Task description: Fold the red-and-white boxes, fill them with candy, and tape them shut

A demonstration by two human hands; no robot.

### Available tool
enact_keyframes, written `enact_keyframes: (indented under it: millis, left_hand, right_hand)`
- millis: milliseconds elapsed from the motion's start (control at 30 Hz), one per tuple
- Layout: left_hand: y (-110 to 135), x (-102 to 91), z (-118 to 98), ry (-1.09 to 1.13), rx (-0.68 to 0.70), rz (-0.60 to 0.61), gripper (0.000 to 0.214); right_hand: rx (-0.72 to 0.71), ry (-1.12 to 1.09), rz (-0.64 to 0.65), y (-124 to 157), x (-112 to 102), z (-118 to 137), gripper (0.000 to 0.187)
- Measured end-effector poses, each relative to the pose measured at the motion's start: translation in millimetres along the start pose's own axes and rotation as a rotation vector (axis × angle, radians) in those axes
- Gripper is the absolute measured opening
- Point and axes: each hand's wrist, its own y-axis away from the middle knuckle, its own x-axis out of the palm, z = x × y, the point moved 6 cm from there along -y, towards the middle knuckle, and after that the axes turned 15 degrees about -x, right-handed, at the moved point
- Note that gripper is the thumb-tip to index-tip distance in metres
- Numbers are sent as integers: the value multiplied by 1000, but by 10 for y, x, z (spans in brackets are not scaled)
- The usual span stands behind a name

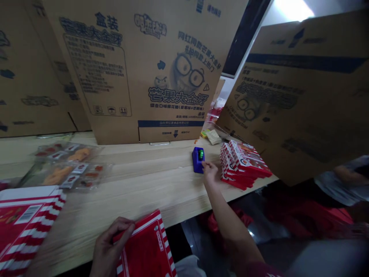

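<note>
My left hand [111, 244] is closed on the top corner of a flat red box with white stripes [147, 250], held at the table's near edge. My right arm stretches far across the wooden table [144, 184], and my right hand [210, 171] touches a small blue device with a green part on top [198, 159]. Its fingers are curled against the device's near side; whether they grip it is unclear. A stack of flat red and white boxes [242, 164] lies just right of that hand.
Large printed cardboard cartons [138, 69] stand along the back, and another [300, 92] leans at the right. Clear snack trays [66, 165] lie at the left. A pile of flat red striped boxes [25, 223] sits at the near left. Another person's sleeve [343, 181] shows at far right.
</note>
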Motion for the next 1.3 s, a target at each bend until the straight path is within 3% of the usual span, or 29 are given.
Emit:
enact_keyframes:
  millis: [200,367,467,567,633,667,800,833,900,1000,1067,1133,1200,1300]
  left_hand:
    - [37,52,-96,1,53,35,22]
    - [15,109,-76,9,44,74,20]
    - [7,116,-53,21,48,78,18]
    - [32,139,-58,45,48,99,17]
    - [54,173,-82,70,45,123,16]
    - [60,190,-99,86,44,130,15]
    - [72,268,-176,112,45,149,15]
    - [80,286,-198,106,49,153,15]
    - [102,310,-240,102,57,164,14]
    - [140,314,-282,113,68,170,13]
    - [161,302,-290,113,75,170,12]
    - [180,283,-291,110,79,163,12]
    - [201,270,-303,108,83,158,12]
    - [249,282,-368,86,112,168,11]
  right_hand:
    - [77,-176,-67,350,-107,-139,37]
    - [100,-200,-73,449,-104,-260,43]
    - [105,-208,-33,468,-137,-230,45]
    - [127,-236,92,544,-142,-21,42]
    - [148,-269,307,624,-2,256,37]
    - [154,-291,475,688,134,439,35]
    - [-114,-367,1659,1396,822,1404,31]
    - [-213,-391,1880,1593,910,1602,32]
    - [-411,-418,2182,1931,1026,1877,35]
    - [-707,-334,2353,2277,1143,2009,37]
    - [-870,-191,2347,2385,1207,1980,37]
    - [-899,-60,2326,2403,1261,1914,37]
    - [-765,7,2303,2358,1310,1832,39]
    - [-323,-79,2360,2341,1292,1665,56]
